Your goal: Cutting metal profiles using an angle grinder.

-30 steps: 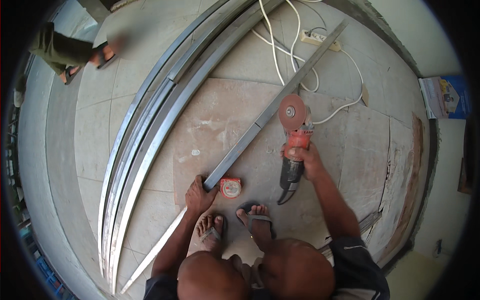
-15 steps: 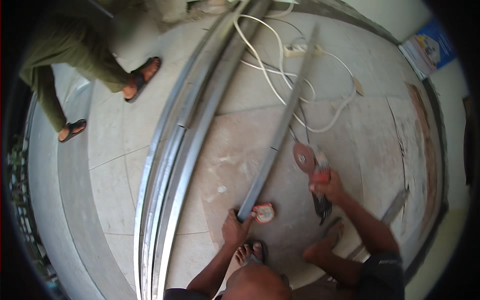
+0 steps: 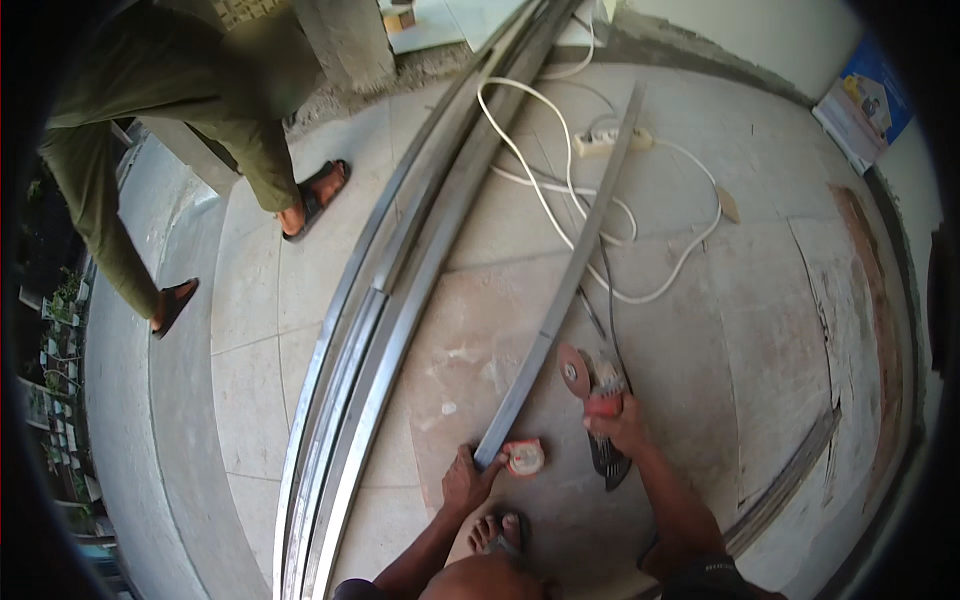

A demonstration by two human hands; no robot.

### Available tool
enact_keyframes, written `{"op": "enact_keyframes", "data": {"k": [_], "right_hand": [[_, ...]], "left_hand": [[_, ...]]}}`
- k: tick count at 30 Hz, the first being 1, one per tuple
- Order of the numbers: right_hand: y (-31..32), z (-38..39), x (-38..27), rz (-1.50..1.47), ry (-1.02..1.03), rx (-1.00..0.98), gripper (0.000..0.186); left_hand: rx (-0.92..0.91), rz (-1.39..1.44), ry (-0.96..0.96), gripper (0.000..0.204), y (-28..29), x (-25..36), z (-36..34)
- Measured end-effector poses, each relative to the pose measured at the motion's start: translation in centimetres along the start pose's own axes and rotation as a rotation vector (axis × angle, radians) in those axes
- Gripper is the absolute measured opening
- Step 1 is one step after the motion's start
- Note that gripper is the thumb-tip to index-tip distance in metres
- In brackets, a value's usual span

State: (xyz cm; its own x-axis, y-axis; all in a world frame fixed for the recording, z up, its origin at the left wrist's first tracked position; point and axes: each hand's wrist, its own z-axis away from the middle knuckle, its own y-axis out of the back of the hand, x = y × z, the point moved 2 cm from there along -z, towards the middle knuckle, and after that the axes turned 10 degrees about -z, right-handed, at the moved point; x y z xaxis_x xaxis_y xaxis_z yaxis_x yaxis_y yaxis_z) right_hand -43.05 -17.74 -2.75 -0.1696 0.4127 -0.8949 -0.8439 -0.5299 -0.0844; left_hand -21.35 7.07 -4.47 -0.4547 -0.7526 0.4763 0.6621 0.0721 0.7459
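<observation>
My left hand [image 3: 468, 482] is closed around the near end of a long, thin grey metal bar [image 3: 572, 285], which slants away to the far right. Touching my left fingers is a red and white tape measure [image 3: 524, 457]. In my right hand [image 3: 625, 425] is an angle grinder [image 3: 604, 404], its body dark and red with a grey head. Its reddish-brown disc [image 3: 574, 371] stands just right of the bar, apart from it. A thin dark mark crosses the bar left of the disc. Whether the disc spins, I cannot tell.
Long metal profiles [image 3: 385, 280] lie bundled on the left. A white cable [image 3: 655, 298] loops near a power strip [image 3: 612, 142]. Another person in green trousers [image 3: 95, 220] and dark sandals stands at far left. A board strip [image 3: 790, 470] lies right; my foot [image 3: 497, 535] is near the tape.
My right hand has brought the grinder left and nearer to me, closer to the bar. The whole view has shifted slightly. My left hand keeps its hold on the bar's end.
</observation>
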Motion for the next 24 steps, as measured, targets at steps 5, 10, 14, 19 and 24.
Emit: {"op": "enact_keyframes", "data": {"k": [5,10,14,19,24], "right_hand": [[-0.7,-1.1,-1.4,0.058,-0.096,0.017,0.049],[-0.9,-1.2,-1.1,0.192,-0.139,-0.019,0.048],[-1.3,-0.5,-1.7,0.194,-0.126,0.018,0.049],[-1.5,-0.8,-1.0,0.228,-0.114,0.016,0.052],[-1.8,-0.8,-1.7,0.279,-0.121,0.026,0.050]], "left_hand": [[-0.016,-0.011,-0.023,0.076,1.3,0.9,-0.5],[0.000,0.039,-0.006,0.074,0.7,1.2,-0.3],[0.004,0.046,0.011,0.068,0.8,1.6,0.0],[0.015,0.055,0.001,0.065,1.1,1.7,0.2],[0.015,0.053,0.008,0.065,1.0,1.5,0.0]]}}
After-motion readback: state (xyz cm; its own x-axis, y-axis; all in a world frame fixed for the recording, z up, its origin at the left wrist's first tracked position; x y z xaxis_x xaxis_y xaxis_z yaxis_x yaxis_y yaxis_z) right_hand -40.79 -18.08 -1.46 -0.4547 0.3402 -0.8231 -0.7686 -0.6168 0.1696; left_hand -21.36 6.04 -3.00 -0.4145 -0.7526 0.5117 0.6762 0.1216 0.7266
